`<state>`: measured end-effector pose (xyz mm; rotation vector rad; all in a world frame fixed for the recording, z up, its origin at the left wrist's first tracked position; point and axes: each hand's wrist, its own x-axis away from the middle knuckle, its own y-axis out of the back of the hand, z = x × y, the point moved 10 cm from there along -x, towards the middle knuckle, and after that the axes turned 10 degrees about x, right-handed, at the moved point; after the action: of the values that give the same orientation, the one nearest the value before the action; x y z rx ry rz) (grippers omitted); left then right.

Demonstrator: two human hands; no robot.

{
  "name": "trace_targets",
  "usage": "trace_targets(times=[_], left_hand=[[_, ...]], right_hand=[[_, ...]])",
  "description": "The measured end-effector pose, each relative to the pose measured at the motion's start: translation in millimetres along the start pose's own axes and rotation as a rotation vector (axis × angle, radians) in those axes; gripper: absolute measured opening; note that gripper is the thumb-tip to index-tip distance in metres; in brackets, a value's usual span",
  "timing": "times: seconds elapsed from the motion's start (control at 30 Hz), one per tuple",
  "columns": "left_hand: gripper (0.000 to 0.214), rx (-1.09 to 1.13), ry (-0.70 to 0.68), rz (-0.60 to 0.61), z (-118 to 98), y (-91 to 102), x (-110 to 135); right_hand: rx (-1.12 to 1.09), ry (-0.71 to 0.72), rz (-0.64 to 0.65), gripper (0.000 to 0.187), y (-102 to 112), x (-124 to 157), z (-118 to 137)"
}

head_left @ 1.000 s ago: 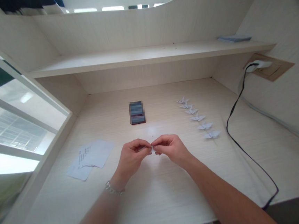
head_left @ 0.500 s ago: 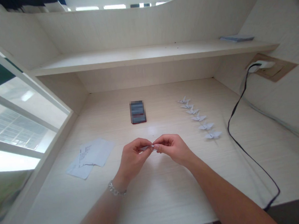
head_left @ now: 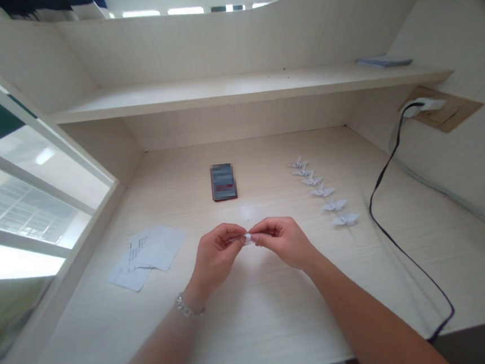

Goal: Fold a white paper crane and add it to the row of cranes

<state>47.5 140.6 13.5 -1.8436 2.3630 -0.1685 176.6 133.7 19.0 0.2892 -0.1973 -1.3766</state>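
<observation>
1. As the desk (head_left: 263, 322) is seen in the head view, a small white paper (head_left: 248, 238) is pinched above it in the fingertips of the left hand (head_left: 218, 255) and right hand (head_left: 282, 243).
2. Six paper birds (head_left: 322, 192) and a black cord (head_left: 381, 178) are seen at right; overlapping sheets (head_left: 157, 249) are laid at left, a pixelated dark rectangle (head_left: 223, 182) beyond.
3. Most of the small white paper is covered by fingers.
4. Print on the sheets cannot be read.

Head-worn view, facing forward and down, from above desk (head_left: 274, 306)
</observation>
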Motion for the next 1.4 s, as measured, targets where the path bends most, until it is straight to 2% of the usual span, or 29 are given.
trace_targets(times=[0.13, 0.27, 0.47, 0.7, 0.87, 1.0, 1.17, 1.4], left_hand=[[0.014, 0.088, 0.044, 0.001, 0.8, -1.0, -1.2], [0.019, 0.068, 0.052, -0.004, 1.5, -0.8, -1.3], [0.021, 0.027, 0.028, -0.031, 2.8, 2.4, -1.3], [0.019, -0.004, -0.017, -0.066, -0.7, 4.3, 0.9], [0.02, -0.053, -0.064, -0.094, -3.0, 6.5, 2.1], [0.019, -0.025, -0.03, -0.068, -0.9, 4.3, 0.4], [0.019, 0.096, 0.023, -0.031, -1.1, 1.2, -1.7], [0.022, 0.038, -0.001, -0.041, 2.0, 3.7, -2.3]], right_hand=[[0.037, 0.014, -0.021, 0.014, 2.1, 0.6, 2.1], [0.054, 0.022, -0.013, 0.015, 0.9, 1.2, 4.6], [0.093, 0.006, 0.006, 0.015, -3.0, 1.2, 3.0], [-0.002, -0.055, 0.025, 0.016, -7.6, -1.0, -7.4], [0.096, 0.003, -0.029, 0.017, -3.0, 1.3, 3.2], [0.184, 0.038, -0.065, 0.015, 0.2, 2.5, 8.9], [0.166, 0.02, -0.052, 0.013, -0.7, 1.0, 3.9], [0.186, 0.028, -0.051, 0.015, -3.3, 1.3, 2.6]])
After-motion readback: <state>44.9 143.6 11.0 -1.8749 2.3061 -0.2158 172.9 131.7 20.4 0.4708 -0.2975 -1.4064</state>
